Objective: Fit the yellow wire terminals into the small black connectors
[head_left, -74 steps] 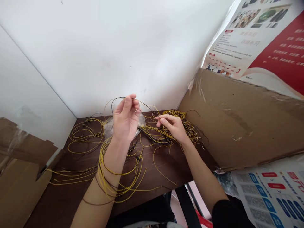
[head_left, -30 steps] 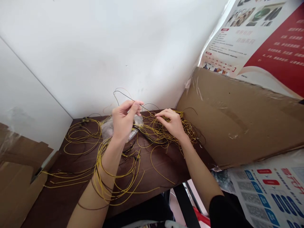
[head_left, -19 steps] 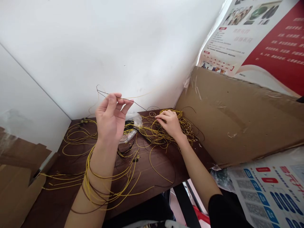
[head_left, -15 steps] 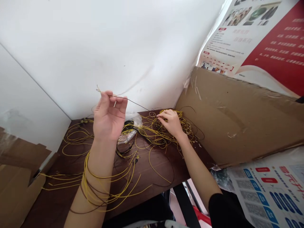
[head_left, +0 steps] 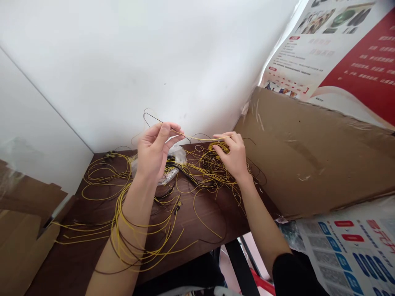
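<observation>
My left hand (head_left: 157, 150) is raised above the table, thumb and fingertips pinched on thin yellow and dark wires. A dark loop of wire (head_left: 145, 115) sticks up behind its fingers. From the pinch a yellow wire (head_left: 199, 139) stretches right to my right hand (head_left: 231, 154), whose thumb is spread away from its fingers; the wire runs along those fingers. Several yellow and brown wires (head_left: 119, 224) hang looped around my left forearm. Below my right hand lies a tangled heap of yellow and black wires (head_left: 212, 168).
More yellow wire loops (head_left: 92, 179) lie at the left of the brown table (head_left: 197, 213). A clear plastic bag (head_left: 177, 154) sits under the wires in the middle. A cardboard panel (head_left: 286, 152) stands at right, a white wall (head_left: 173, 61) behind, a cardboard box (head_left: 24, 238) at left.
My left hand has moved right and turned, bringing the wires closer to my right hand. My right hand's thumb and fingers have parted, and a yellow wire now spans both hands.
</observation>
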The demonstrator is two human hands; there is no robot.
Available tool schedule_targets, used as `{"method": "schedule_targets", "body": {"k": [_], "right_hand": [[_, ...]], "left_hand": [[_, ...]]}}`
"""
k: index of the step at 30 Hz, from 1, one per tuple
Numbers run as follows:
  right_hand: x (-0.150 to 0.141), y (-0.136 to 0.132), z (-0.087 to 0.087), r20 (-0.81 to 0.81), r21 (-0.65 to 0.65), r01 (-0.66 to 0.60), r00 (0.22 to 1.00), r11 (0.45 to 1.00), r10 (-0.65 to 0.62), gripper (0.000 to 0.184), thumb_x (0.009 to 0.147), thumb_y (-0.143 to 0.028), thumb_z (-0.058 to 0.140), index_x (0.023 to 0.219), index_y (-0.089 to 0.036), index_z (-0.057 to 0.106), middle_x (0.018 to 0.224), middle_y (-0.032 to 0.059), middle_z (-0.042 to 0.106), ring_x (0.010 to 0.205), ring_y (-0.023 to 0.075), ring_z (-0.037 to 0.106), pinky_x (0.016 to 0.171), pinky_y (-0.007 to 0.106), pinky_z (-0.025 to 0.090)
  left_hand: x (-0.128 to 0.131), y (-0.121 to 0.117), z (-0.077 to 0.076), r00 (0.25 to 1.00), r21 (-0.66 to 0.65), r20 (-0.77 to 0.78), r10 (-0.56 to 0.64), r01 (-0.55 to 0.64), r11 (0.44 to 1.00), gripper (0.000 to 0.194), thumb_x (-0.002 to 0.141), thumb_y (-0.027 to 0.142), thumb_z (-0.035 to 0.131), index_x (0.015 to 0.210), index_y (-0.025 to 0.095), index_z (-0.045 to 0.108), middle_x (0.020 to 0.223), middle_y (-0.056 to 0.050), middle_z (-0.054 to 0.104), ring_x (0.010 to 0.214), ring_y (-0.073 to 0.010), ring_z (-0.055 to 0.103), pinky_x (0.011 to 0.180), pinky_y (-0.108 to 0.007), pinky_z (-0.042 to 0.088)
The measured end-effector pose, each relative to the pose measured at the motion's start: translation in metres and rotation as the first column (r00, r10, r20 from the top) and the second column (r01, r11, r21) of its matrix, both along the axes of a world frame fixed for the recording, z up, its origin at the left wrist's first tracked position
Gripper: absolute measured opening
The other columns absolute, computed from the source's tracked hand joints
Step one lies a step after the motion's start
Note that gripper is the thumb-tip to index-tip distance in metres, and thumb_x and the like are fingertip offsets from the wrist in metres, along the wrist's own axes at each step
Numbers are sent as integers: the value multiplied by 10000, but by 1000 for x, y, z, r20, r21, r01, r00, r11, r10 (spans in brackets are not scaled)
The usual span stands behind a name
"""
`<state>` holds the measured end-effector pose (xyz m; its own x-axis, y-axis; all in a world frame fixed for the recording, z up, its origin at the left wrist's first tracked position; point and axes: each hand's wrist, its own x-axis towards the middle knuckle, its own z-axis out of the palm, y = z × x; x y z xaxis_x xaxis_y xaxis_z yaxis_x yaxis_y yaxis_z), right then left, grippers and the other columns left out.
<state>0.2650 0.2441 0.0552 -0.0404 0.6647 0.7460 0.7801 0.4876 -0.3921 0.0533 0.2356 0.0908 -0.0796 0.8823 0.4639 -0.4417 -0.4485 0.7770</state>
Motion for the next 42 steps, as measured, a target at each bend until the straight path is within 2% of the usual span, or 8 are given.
{"method": "schedule_targets", "body": {"k": [3,11,14,19,25,32,36,42], "right_hand": [[-2,-8,3,-78,-35,62,995,997,-64,367,745,-131,651,1100,-215,617,951,59,565,877,203,541,808,384,465],[-21,-20,-3,-204,-269,-413,907,870,368,181,851,-164,563,994,-205,665,977,37,689,770,143,626,707,295,505],[-25,-13,-16,-70,-327,-338,940,882,334,160,848,-147,575,936,-195,700,912,45,717,790,167,649,732,317,509],[-21,-8,-24,-131,-149,-187,977,971,168,157,840,-145,580,872,-200,723,922,62,680,809,173,641,675,305,532],[-19,-13,-20,-154,-84,-161,977,983,147,168,847,-169,574,863,-230,730,851,46,606,755,157,603,642,299,528],[-27,-17,-26,-92,-58,-144,986,988,138,159,870,-175,539,895,-213,691,830,40,609,714,154,588,677,306,507],[-30,-18,-29,-91,-36,-146,986,989,142,110,864,-162,534,860,-195,639,842,49,612,720,159,588,672,299,500],[-30,-16,-37,-92,-30,-135,987,990,132,120,832,-113,517,774,-205,565,810,36,593,740,170,581,697,311,499]], "left_hand": [[0,-1,0,999,1,-15,-28,28,1000,202,803,368,663,758,170,670,770,-29,644,735,-127,638,746,-313,556],[2,-2,1,996,-28,-44,-75,74,997,219,783,375,687,778,157,681,685,-15,630,614,-103,617,643,-258,547],[1,-2,4,991,-54,56,-124,127,990,221,790,390,680,777,170,660,695,-1,618,568,-74,589,583,-215,526],[-2,2,4,963,-141,182,-201,228,964,234,822,395,635,724,187,588,727,-1,615,524,-44,522,447,-155,420],[3,6,-12,872,-264,-126,-473,430,863,235,850,397,570,715,205,553,442,70,323,365,-56,237,361,-207,187],[25,5,-28,642,-118,-758,-118,43,992,298,852,353,484,701,167,661,448,52,347,423,-89,275,464,-262,202],[33,3,-29,499,-55,-866,-41,-13,998,353,804,396,557,553,152,608,453,63,266,471,-86,209,497,-263,169],[34,1,-29,465,-110,-881,-93,-11,994,266,759,314,584,546,157,562,446,72,242,470,-79,200,483,-245,162]]}}
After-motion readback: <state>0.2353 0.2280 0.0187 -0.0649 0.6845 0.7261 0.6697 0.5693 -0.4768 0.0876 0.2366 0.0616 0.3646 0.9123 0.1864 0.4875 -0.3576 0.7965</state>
